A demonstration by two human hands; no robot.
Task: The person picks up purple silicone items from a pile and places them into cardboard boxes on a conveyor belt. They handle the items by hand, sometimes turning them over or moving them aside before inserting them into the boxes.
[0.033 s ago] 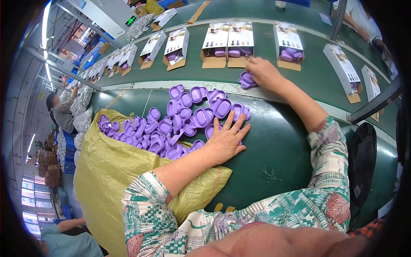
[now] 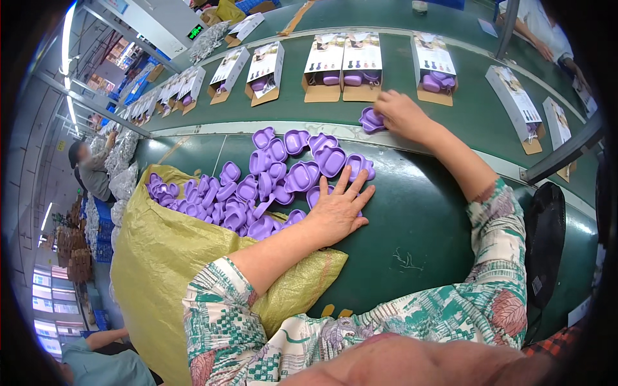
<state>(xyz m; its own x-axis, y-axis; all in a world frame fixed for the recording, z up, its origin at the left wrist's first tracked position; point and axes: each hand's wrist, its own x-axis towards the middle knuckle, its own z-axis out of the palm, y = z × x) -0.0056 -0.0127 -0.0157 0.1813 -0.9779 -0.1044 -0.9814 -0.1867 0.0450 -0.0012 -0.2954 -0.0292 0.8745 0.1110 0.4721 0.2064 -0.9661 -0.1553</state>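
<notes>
My left hand (image 2: 336, 214) lies spread over the right edge of a heap of purple plastic dishes (image 2: 264, 186), its fingers apart and partly covering one of them. The dishes are small, shallow and lobed in outline, with a raised rim. Farther off, by the metal rail, my right hand (image 2: 404, 117) is closed at the right side of a single purple dish (image 2: 371, 120). Its fingertips are partly hidden behind that dish. Just beyond stands an open white box (image 2: 362, 55) with purple pieces inside, its brown flap toward me.
A yellow woven sack (image 2: 174, 251) lies under and left of the heap. More open boxes (image 2: 264, 67) line the green belt (image 2: 286, 96) behind the rail (image 2: 257, 122). A black object (image 2: 546, 244) stands at the right. Co-workers sit at the left and far right.
My right hand has shifted slightly nearer and to the right. The dish beside it stays in nearly the same place. My left hand is practically still.
</notes>
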